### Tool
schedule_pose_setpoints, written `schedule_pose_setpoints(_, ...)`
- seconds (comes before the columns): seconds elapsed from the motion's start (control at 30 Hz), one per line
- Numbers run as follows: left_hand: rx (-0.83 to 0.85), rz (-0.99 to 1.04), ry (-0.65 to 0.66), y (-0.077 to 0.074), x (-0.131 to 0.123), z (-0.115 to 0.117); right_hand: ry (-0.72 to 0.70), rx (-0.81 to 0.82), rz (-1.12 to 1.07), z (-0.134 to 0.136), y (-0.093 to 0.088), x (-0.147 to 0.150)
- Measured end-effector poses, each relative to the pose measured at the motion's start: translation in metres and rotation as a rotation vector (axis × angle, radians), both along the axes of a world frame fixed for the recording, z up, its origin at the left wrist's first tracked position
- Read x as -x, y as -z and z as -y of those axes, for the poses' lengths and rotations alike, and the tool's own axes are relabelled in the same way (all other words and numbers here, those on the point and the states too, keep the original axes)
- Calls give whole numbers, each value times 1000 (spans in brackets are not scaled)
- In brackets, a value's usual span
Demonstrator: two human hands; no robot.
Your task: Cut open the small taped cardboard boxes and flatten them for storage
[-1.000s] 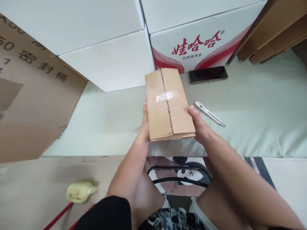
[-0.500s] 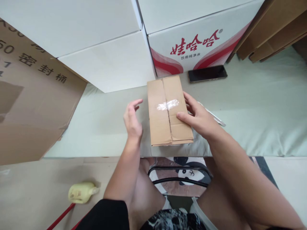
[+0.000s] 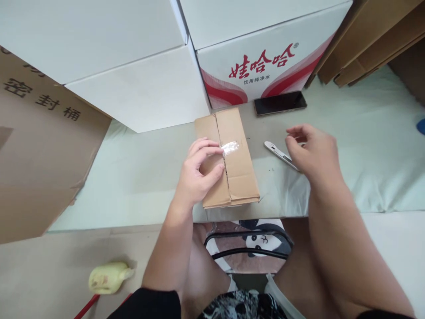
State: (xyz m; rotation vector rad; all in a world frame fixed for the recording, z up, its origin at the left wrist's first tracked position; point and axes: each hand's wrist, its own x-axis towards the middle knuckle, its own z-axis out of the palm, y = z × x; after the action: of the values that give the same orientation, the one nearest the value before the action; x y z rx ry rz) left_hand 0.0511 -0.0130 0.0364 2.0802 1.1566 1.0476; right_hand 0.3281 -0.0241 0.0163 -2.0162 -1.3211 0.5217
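A small brown cardboard box (image 3: 241, 170) lies on the pale green cloth, its top flaps meeting at a centre seam with a strip of clear tape (image 3: 230, 147) across it. My left hand (image 3: 199, 170) rests on the left half of the box top, fingers bent but apart, fingertips at the edge of the tape. To the right of the box lies a white utility knife (image 3: 277, 152). Over its near end hovers my right hand (image 3: 314, 153), fingers curled with a gap to the thumb and nothing visible between them; it hides that end of the knife.
Behind the box stand stacked white cartons (image 3: 142, 97), one with red lettering. A black phone (image 3: 280, 103) lies before them. A large brown carton (image 3: 43, 164) stands at left, and folded cardboard (image 3: 358, 53) at back right. A yellow bottle (image 3: 108, 278) is on the floor.
My right hand has left the box's right side and moved right to the utility knife. My left hand has come from beside the box onto its top. The view has shifted slightly.
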Motion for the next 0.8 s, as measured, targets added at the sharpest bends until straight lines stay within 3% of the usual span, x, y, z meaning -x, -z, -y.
schedule_pose_setpoints(0.07, -2, 9, 8, -1, -1, 0, -37, 128, 115, 0, 10, -11)
schedule_pose_setpoints(0.17, 30, 61, 4, -1, -4, 1, -207, 285, 245, 0, 27, -15)
schedule_pose_setpoints(0.27, 82, 108, -24, 2, -5, 2, -275, 334, 303, 0, 36, -12)
schedule_pose_setpoints(0.37, 76, 111, -8, 4, -5, 2, -238, 293, 257, 0, 33, -9)
schedule_pose_setpoints(0.5, 14, 15, 25, -2, -5, 5, -61, 85, 9, -2, 19, -6)
schedule_pose_setpoints(0.63, 21, -143, 8, -20, -12, 20, 176, -288, -311, -3, -2, -2)
schedule_pose_setpoints(0.8, -15, -254, 101, -36, -25, 37, 190, -752, -591, 5, -35, 10)
